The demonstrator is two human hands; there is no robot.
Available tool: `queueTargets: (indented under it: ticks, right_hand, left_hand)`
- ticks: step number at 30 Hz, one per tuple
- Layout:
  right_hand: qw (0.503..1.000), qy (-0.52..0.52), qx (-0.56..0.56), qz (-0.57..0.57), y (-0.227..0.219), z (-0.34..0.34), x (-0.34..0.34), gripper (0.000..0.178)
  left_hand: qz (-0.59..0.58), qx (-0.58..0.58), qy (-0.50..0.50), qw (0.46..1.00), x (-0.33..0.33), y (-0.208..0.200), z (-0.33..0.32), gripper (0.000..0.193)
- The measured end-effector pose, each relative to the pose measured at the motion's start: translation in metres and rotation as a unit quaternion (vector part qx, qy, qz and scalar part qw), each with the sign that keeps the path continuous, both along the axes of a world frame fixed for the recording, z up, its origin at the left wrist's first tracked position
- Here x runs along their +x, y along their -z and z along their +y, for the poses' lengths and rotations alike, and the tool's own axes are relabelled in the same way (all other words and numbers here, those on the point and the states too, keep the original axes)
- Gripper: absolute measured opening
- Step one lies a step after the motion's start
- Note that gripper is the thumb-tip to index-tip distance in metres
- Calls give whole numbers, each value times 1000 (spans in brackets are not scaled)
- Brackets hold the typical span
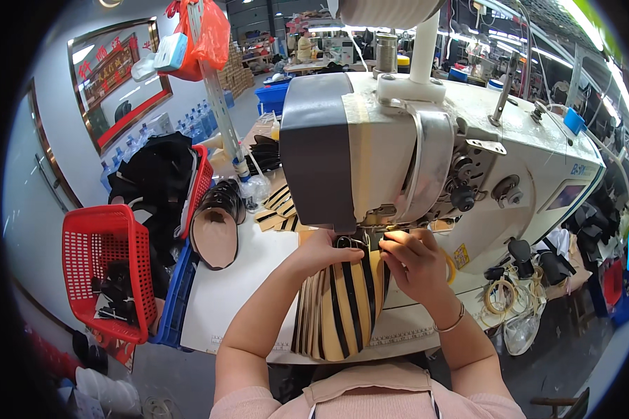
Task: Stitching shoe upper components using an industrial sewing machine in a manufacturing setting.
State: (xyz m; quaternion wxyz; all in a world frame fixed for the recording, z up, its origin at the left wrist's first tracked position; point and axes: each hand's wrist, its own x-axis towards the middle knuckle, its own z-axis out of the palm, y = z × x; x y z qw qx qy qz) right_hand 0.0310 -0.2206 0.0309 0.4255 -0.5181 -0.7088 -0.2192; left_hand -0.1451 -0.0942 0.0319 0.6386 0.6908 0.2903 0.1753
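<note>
The left hand (326, 253) is held at the top of the striped pieces (346, 307), thumb stretched out across; its fingertips are hidden, so whether anything is pinched cannot be told. And opposite, the right hand (419, 260) is curled, fingers bunched close under the head of the sewing machine (388, 153); its grip, too, cannot be made out. The tan-and-black pieces are fanned between the forearms, toward the near edge of the white table (241, 290). Off left, a red basket (145, 276) is seen.
</note>
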Motion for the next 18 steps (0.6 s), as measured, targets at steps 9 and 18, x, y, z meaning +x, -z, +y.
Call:
queueTargets:
  ticks: [9,18]
  right_hand:
    - [1000,8,10,-12,0,10,2,12]
    - [998,37,-43,-24,8,18,10,9]
  left_hand:
    - [-2,68,-22,997,-1,-6,-1,37]
    - [-28,38,-5,999,3,-24,4,39]
